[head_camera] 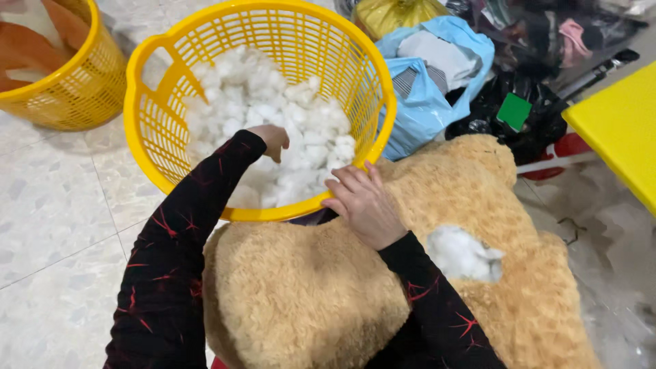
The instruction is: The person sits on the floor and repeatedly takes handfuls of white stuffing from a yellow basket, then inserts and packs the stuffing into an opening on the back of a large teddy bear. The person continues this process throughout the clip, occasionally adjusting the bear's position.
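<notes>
My left hand [272, 141] reaches into a yellow plastic basket [171, 51] and closes on white stuffing [301, 130] that fills its bottom. My right hand [362, 205] rests on the basket's near rim, fingers curled over the edge. Below both arms lies a large tan plush toy [307, 294] in my lap. A tuft of white filling [461, 254] shows through an opening in its fur to the right of my right sleeve. Both sleeves are black with red marks.
A second yellow basket [75, 89] with brown fabric stands at the top left on the speckled tile floor [55, 225]. Blue plastic bags [430, 89], dark bags and clothes pile up behind the toy. A yellow flat surface [618, 126] juts in at the right.
</notes>
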